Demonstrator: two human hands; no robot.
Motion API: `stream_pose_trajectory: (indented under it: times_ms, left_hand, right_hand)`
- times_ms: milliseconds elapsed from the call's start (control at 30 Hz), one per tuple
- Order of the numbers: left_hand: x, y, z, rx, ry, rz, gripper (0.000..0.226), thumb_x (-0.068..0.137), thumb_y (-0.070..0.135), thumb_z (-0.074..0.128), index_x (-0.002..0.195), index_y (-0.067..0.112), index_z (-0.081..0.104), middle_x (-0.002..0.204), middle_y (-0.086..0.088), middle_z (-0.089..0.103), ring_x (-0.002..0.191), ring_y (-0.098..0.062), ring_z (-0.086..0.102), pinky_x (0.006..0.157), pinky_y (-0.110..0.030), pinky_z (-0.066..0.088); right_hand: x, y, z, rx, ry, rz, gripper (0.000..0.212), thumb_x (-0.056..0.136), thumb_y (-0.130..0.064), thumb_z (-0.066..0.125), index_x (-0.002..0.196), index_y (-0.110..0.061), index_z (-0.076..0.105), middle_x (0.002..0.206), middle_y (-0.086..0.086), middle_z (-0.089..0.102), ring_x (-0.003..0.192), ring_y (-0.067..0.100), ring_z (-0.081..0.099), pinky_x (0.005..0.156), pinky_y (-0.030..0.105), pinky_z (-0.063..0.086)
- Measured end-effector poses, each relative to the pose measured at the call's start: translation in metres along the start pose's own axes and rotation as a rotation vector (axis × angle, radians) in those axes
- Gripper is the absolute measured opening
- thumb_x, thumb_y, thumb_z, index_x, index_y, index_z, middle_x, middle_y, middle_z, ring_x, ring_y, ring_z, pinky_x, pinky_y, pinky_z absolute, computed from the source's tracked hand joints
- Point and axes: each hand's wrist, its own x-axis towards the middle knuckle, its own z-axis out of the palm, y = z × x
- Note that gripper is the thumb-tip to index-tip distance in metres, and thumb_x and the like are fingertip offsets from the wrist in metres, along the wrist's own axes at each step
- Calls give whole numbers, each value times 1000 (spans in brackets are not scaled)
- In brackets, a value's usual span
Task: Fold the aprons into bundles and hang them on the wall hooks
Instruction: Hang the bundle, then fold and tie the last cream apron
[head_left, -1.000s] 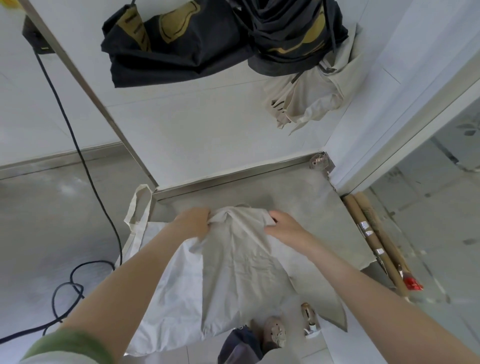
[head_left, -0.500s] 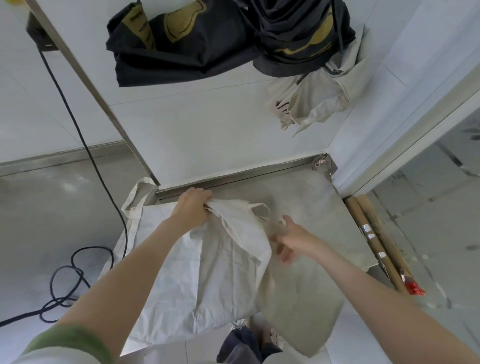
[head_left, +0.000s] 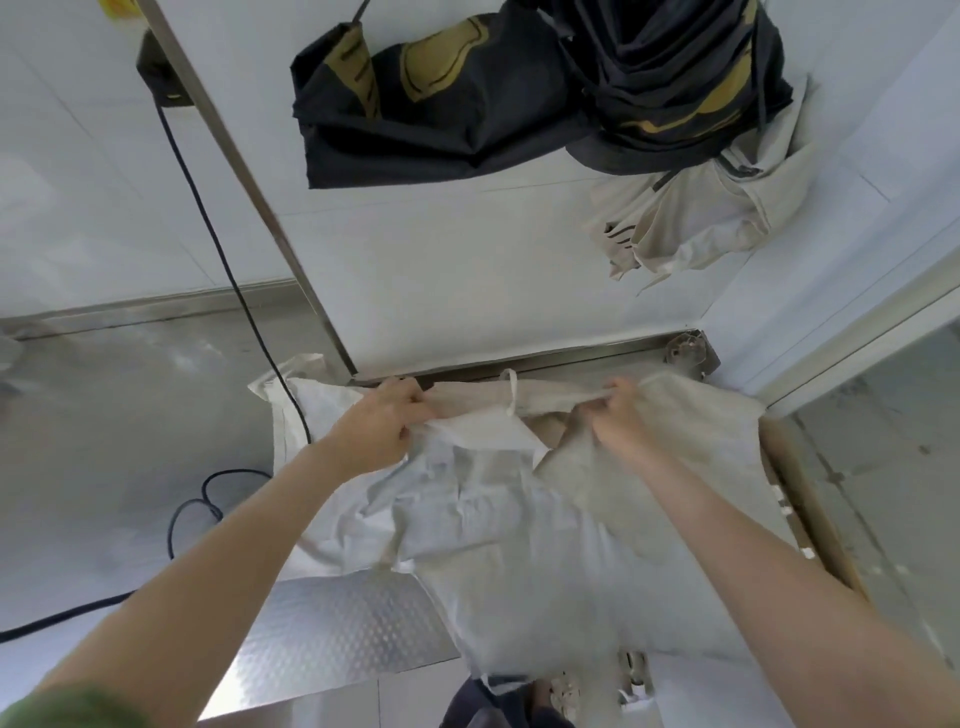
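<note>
pulled wider apart than before, left hand (head_left: 382, 423) and right hand (head_left: 621, 415) gripping cream apron (head_left: 493, 545) mid-frame; folding barely begun, hanging undone.

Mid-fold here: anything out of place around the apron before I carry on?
Yes. The black cable lies across the left corner of the cream apron that the left hand and right hand grip; it could snag. A strap loop also sticks up between them.
</note>
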Motion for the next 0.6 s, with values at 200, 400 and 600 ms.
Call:
stream_pose_trajectory:
  times_ms: [200, 400, 600]
  left_hand:
    - [-25, -13, 27, 306, -580, 22, 81, 82, -7, 44, 145, 41, 29, 155, -1, 12, 132, -23, 29, 94, -31, 47]
    - [-30, -27, 48, 305, -534, 47, 102, 74, -3, 52, 149, 42, 0, 150, 4, 26, 128, -26, 36, 95, -33, 45]
    - [-21, -7, 36, 32, -419, -167, 25, 99, 17, 39, 112, 19, 60, 110, 1, 55, 106, -21, 53, 82, -35, 46]
  right_hand:
    - [-21, -2, 27, -19, -337, -90, 120, 73, -30, 80, 145, -49, -15, 149, -1, 32, 120, 7, 48, 104, 26, 38]
    - [-33, 18, 59, -548, -419, -429, 119, 72, -27, 77, 150, -31, -13, 120, 0, 51, 129, 24, 39, 114, 35, 23]
    - [-29, 27, 68, -473, -339, -544, 111, 75, -22, 79, 152, -17, -1, 135, 6, 43, 126, 23, 43, 111, 33, 26]
